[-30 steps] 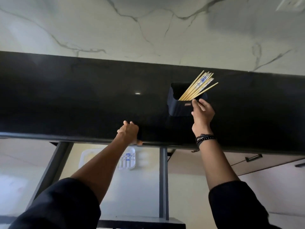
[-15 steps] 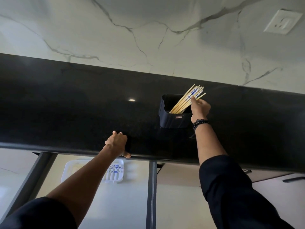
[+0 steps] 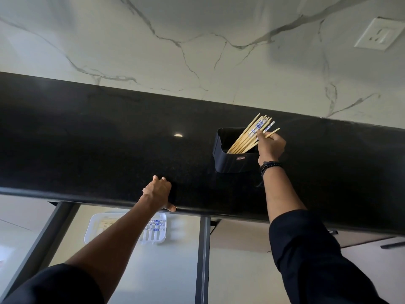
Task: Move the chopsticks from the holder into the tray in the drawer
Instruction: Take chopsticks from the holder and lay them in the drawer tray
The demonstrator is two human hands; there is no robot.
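Observation:
A dark rectangular holder (image 3: 229, 161) stands on the black countertop (image 3: 105, 145), with several wooden chopsticks (image 3: 245, 137) leaning to the right out of it; some have blue-and-white tops. My right hand (image 3: 270, 147) is at the holder's right side, its fingers curled round some of the chopsticks. My left hand (image 3: 158, 193) rests on the counter's front edge, thumb under the lip. Below the counter, in the open drawer, lies a white tray (image 3: 153, 236) with a few chopsticks in it, partly hidden by my left forearm.
A marble wall rises behind the counter, with a white socket (image 3: 380, 34) at the upper right. The drawer's dark side rails (image 3: 202, 257) run toward me. A cabinet front with a dark handle (image 3: 392, 245) sits at the lower right.
My right hand rose from the holder's front wall to the chopsticks and closed its fingers round some of them. My left hand stayed on the counter edge.

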